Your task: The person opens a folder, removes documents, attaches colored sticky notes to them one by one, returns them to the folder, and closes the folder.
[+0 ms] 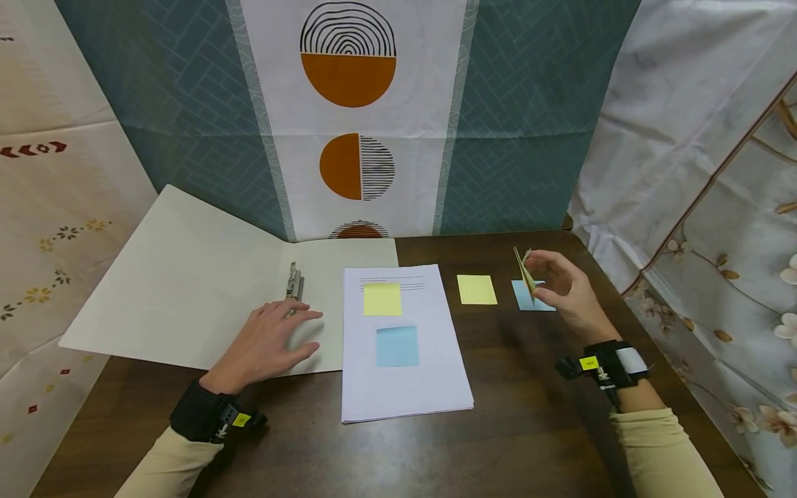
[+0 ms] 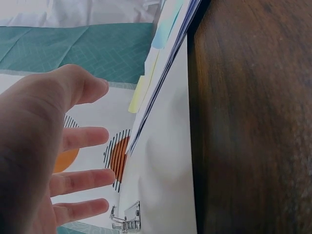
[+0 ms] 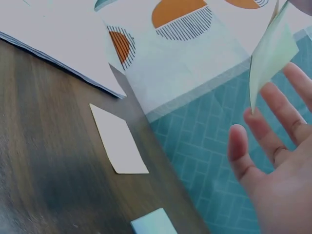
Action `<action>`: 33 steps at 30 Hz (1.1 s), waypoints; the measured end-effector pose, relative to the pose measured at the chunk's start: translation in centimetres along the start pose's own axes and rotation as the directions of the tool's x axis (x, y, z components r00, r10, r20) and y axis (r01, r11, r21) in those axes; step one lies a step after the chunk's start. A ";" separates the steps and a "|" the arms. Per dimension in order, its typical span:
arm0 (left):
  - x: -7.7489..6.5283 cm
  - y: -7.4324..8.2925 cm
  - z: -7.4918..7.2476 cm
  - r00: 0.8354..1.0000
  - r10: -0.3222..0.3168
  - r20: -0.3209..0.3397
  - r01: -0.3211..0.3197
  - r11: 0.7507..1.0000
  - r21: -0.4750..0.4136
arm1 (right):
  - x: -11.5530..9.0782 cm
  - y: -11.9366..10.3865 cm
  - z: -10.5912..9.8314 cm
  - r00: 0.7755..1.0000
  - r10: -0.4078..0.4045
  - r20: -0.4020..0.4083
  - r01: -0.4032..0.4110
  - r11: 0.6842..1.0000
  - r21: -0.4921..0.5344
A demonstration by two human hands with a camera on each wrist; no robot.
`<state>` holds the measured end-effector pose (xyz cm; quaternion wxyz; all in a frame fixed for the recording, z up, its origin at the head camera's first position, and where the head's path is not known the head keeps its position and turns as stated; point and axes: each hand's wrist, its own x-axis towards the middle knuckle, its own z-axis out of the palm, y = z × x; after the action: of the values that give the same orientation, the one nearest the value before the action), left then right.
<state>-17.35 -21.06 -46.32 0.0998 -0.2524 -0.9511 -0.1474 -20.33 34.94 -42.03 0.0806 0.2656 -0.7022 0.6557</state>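
Note:
My right hand (image 1: 569, 290) pinches a yellow sticky note (image 1: 526, 275) between thumb and fingers, above a blue sticky note (image 1: 521, 297) lying on the table. The held paper spreads into a narrow V in the head view; from the right wrist it looks pale green (image 3: 273, 61). My left hand (image 1: 264, 342) is spread over the opened white folder (image 1: 187, 277), its fingers near the metal clip (image 1: 292, 282) and holding nothing. Beside it lies a stack of paper (image 1: 405, 394) bearing a yellow note (image 1: 382, 299) and a blue note (image 1: 397, 346).
Another yellow note or pad (image 1: 477, 290) lies on the dark wooden table (image 1: 492, 429) between the paper stack and the blue note. Patterned cloths (image 1: 523, 124) hang behind the table and at both sides. The folder's left cover tilts up against the cloth.

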 end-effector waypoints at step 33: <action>-0.4 -0.4 -0.5 0.999 -0.031 -0.032 0.031 0.999 -0.014 | 0.2 1.6 1.9 1.000 -0.027 -0.008 0.027 0.996 0.085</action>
<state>-17.20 -21.73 -46.06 0.1111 -0.2357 -0.9522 -0.1593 -20.85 33.01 -43.58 0.0804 0.2760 -0.6699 0.6845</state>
